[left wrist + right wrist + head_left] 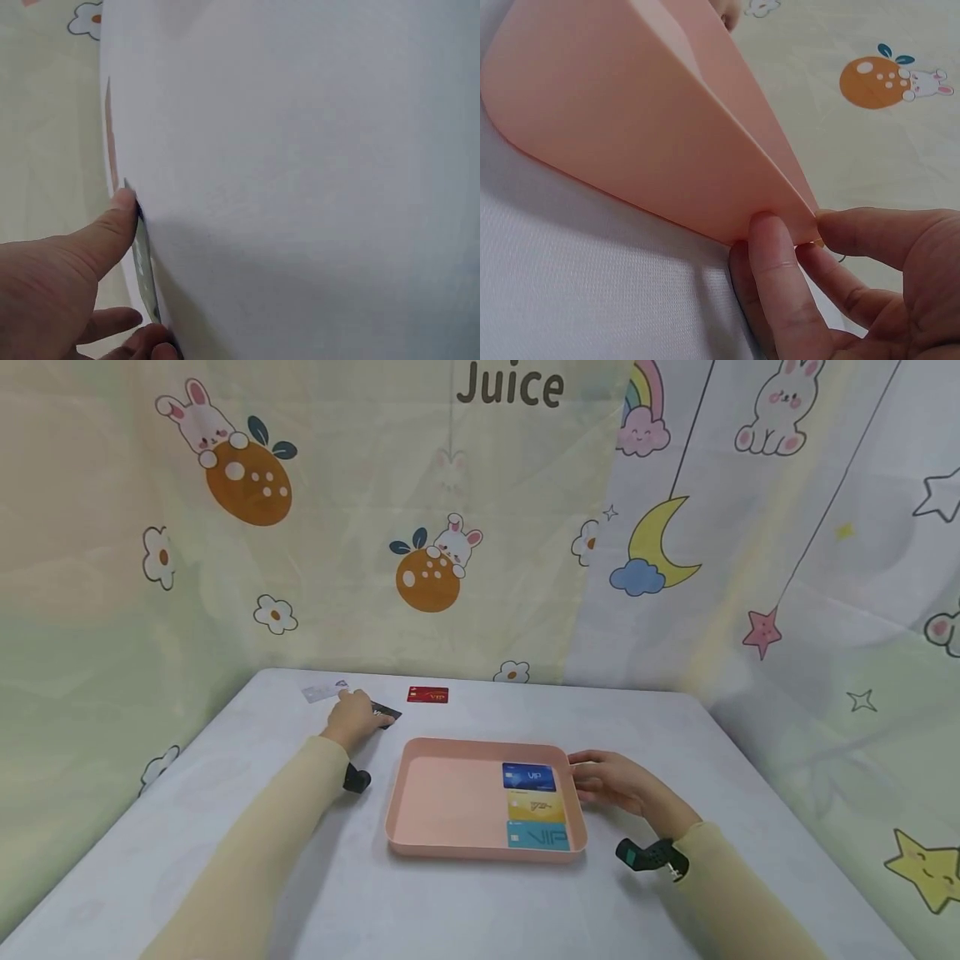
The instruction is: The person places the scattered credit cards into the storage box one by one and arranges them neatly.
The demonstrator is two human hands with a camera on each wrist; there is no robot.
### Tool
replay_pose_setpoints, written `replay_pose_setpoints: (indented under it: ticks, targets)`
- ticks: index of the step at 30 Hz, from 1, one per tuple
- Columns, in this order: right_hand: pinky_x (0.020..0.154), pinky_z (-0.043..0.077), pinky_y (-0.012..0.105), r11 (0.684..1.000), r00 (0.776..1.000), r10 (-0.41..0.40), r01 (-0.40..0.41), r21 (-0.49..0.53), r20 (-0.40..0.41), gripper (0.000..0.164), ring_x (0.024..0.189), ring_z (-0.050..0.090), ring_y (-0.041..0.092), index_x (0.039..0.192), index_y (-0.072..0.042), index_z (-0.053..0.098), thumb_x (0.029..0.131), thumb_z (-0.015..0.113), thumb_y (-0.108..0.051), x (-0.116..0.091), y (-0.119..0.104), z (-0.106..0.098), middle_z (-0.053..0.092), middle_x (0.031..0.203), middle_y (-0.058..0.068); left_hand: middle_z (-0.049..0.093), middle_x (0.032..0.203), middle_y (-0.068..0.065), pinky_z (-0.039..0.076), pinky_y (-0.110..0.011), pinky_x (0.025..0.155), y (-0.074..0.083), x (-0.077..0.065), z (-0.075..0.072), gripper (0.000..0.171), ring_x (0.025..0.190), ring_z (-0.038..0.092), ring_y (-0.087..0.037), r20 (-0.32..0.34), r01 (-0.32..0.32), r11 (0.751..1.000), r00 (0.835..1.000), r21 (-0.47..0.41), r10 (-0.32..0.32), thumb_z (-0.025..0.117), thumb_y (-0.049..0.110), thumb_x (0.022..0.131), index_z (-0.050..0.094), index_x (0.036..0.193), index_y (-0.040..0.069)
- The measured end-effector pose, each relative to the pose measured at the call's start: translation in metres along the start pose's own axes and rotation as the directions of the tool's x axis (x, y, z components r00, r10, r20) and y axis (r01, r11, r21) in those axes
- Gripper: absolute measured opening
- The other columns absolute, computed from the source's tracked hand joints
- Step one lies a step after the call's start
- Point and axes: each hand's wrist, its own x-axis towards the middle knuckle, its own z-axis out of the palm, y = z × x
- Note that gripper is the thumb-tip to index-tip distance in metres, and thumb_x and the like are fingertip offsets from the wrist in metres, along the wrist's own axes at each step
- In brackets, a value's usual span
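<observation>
First inspector: Operator, the head view is taken first. How does your left side stand?

Second inspector: At the back left of the table [480,902], your left hand [352,718] pinches a black card [391,712], part of which shows to the right of the hand. A pale card [318,694] lies just beside your hand, on its left; a red card [427,695] marked VIP lies near, to the right.

First inspector: And your right?

Second inspector: Your right hand [618,783] is at the right end of the pink tray [450,793], fingers extended and touching it. Inside, along the right side, your tray bears a blue card [529,777], a yellow card [536,807] and a teal card [538,836], ordered back to front.

First inspector: Left wrist view?

Second inspector: Your thumb [120,206] is at one end of the black card, your other fingers at the opposite end. The card shows nearly edge-on; I cannot tell whether it is wholly off the table.

First inspector: Right wrist view?

Second inspector: Your fingers rest against the tray's outer wall, one by the rim at a corner, without wrapping round it. The printed backdrop [915,150] shows behind.
</observation>
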Motion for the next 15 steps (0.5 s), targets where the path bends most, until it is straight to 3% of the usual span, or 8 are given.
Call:
replay_pose_setpoints:
  ticks: [5, 9, 15]
  targets:
    - [0.084, 0.062, 0.03, 1.0, 1.0, -0.006, 0.006, 0.001, -0.001, 0.056, 0.098, 0.07, 0.021, 0.151, 0.001, 0.041, 0.102, 0.063, -0.017, 0.0, 0.001, 0.0, 0.062, 0.136, 0.022, 0.061, 0.125, -0.036, 0.051, -0.053, 0.103, -0.001, 0.001, -0.003, 0.081, 0.112, 0.059, -0.042, 0.039, 0.039, 0.997, 0.999, -0.068, -0.036, 0.083, 0.043, 0.086, 0.055, 0.128, -0.02]
    - [0.084, 0.062, 0.03, 1.0, 1.0, -0.006, 0.006, 0.009, 0.002, 0.056, 0.098, 0.07, 0.021, 0.151, 0.001, 0.041, 0.103, 0.062, -0.017, 0.0, 0.002, 0.0, 0.062, 0.136, 0.021, 0.06, 0.126, -0.035, 0.051, -0.051, 0.102, -0.006, 0.001, -0.006, 0.082, 0.11, 0.057, -0.04, 0.064, 0.075, 0.989, 0.996, -0.129, -0.067, 0.084, 0.039, 0.085, 0.051, 0.13, -0.021]
    - [0.085, 0.062, 0.029, 1.0, 1.0, -0.016, 0.016, 0.005, 0.02, 0.056, 0.1, 0.07, 0.021, 0.151, 0.002, 0.04, 0.103, 0.062, -0.017, -0.002, 0.0, -0.001, 0.061, 0.138, 0.022, 0.06, 0.112, -0.027, 0.05, -0.043, 0.09, -0.014, -0.001, -0.016, 0.055, 0.098, 0.054, -0.034, 0.083, 0.061, 0.975, 0.996, -0.211, -0.044, 0.076, 0.024, 0.093, 0.052, 0.121, -0.016]
